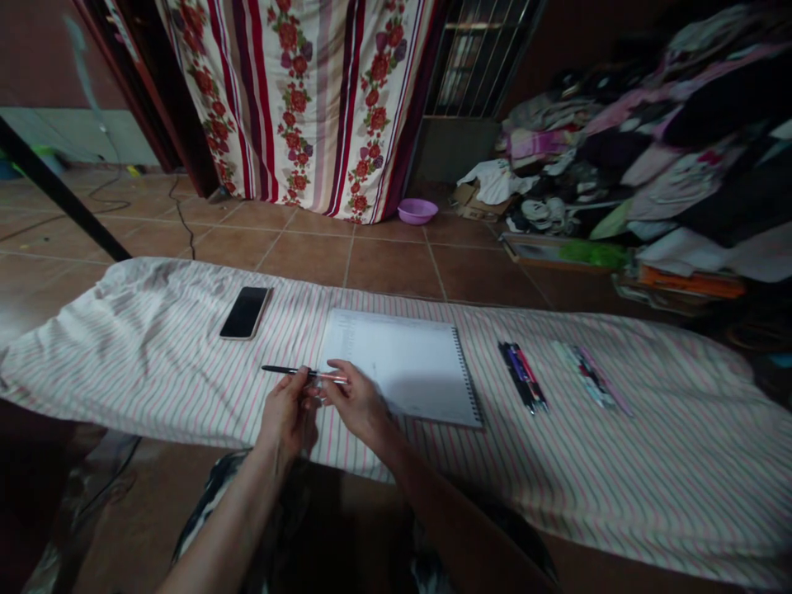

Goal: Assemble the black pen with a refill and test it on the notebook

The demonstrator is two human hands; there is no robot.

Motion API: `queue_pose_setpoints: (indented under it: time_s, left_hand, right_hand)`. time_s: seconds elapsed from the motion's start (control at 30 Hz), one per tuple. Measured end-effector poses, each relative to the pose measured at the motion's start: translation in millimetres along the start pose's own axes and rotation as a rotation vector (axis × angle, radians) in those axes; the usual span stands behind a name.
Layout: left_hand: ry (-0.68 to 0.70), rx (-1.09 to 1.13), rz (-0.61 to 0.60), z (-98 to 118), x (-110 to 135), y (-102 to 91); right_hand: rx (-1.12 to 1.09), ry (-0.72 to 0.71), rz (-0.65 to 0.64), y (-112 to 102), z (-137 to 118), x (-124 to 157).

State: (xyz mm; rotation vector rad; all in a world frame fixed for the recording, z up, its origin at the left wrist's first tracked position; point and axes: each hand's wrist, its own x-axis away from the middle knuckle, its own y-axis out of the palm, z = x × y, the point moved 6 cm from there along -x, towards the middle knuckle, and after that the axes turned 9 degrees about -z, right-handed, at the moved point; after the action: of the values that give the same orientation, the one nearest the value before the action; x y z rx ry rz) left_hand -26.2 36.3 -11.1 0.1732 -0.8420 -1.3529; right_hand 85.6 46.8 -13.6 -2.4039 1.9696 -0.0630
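Observation:
A slim pen (280,370) with a dark left end and a pinkish right part lies level between my two hands. My left hand (288,410) pinches it near the middle, and my right hand (355,402) has its fingers closed on the right end. Both hands are over the near left edge of a spiral notebook (414,355), open to a pale page with its coil on the right. To the right of the notebook lies a group of dark, purple and red pens (523,375). Farther right is a second group of pale and dark pens (594,378).
A black-screened phone (246,313) rests on the striped cloth (186,346) at the left. Beyond the cloth are floor tiles (315,256), a floral curtain (297,107) and a purple basin (417,211). Clothes (656,148) are heaped at the back right.

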Motion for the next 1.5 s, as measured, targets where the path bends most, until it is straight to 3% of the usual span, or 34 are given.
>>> queue_pose_setpoints:
  time_s: [0.3,1.03,1.5]
  left_hand:
    - [0.099,-0.041,0.047,13,-3,-2.8]
    - [0.091,-0.016,0.076,19,-4,2.2]
    - [0.083,0.014,-0.055,9,-10,5.5]
  right_hand:
    - [-0.133,-0.018,0.023,-2,11,-4]
    - [-0.161,-0.013,0.093,-9,0,0]
    - [-0.239,-0.013,0.102,-6,-2,2]
